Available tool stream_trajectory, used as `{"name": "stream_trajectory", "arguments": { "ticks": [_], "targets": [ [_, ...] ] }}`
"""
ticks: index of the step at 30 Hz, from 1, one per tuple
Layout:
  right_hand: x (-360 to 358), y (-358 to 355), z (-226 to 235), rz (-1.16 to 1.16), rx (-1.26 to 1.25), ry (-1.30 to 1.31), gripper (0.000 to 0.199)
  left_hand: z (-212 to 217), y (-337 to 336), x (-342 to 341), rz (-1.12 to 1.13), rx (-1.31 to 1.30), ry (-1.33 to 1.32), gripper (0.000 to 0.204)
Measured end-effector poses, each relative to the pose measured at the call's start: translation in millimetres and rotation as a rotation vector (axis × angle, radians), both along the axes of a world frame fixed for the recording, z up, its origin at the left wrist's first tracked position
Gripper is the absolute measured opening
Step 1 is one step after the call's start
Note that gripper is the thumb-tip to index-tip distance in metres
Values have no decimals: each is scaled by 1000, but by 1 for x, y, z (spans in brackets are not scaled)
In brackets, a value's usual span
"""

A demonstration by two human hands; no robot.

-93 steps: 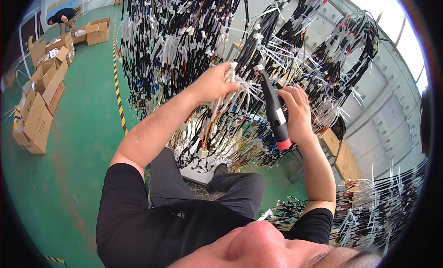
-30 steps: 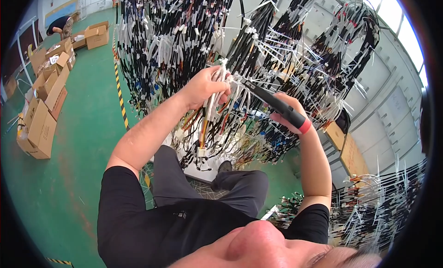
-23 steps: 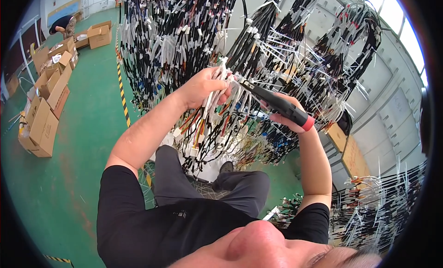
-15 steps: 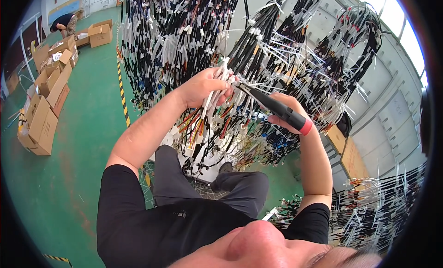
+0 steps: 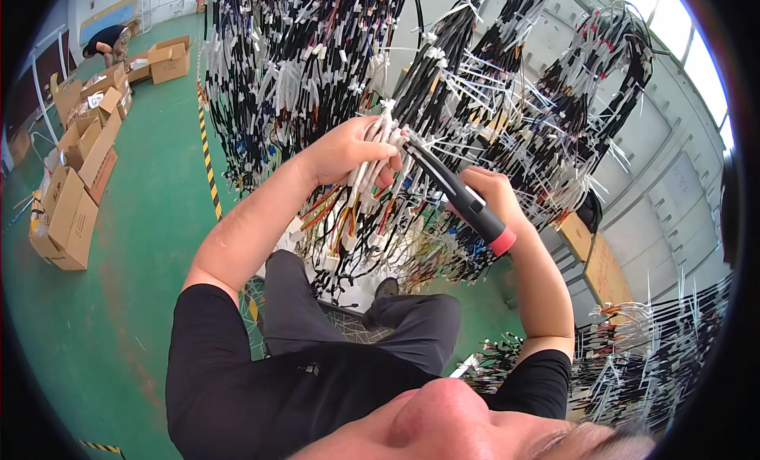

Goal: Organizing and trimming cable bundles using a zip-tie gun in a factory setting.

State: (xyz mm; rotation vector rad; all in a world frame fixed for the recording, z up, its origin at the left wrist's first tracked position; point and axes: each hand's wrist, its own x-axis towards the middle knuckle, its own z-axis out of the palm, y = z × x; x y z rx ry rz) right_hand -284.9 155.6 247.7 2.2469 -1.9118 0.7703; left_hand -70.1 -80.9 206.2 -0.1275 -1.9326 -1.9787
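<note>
Hanging wire harnesses [image 5: 317,72] fill the far centre, cardboard boxes [image 5: 71,191] sit on the floor [image 5: 142,246] at left.

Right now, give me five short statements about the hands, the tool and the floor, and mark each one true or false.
1. The left hand grips a bundle of white-tied wires. True.
2. The right hand holds a yellow screwdriver. False: it holds a black hand tool with a red end cap.
3. The tool's tip points toward the wires at the left hand. True.
4. The floor is bare grey concrete. False: it is painted green, with a yellow and black striped line.
5. Cardboard boxes stand on the floor to the person's left. True.
</note>
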Motion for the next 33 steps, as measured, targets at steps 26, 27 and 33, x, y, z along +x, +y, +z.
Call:
{"name": "stream_trajectory", "arguments": {
  "ticks": [26,27,33],
  "targets": [
    [-6,25,-21,-100,-408,139,47,-46,20,-75,-826,693,299,69],
    [-4,27,-18,-111,-385,59,46,-48,23,-80,-914,718,332,67],
    [3,40,8,-88,-242,-168,42,-49,35,-69,-760,647,400,79]
  ]
}}
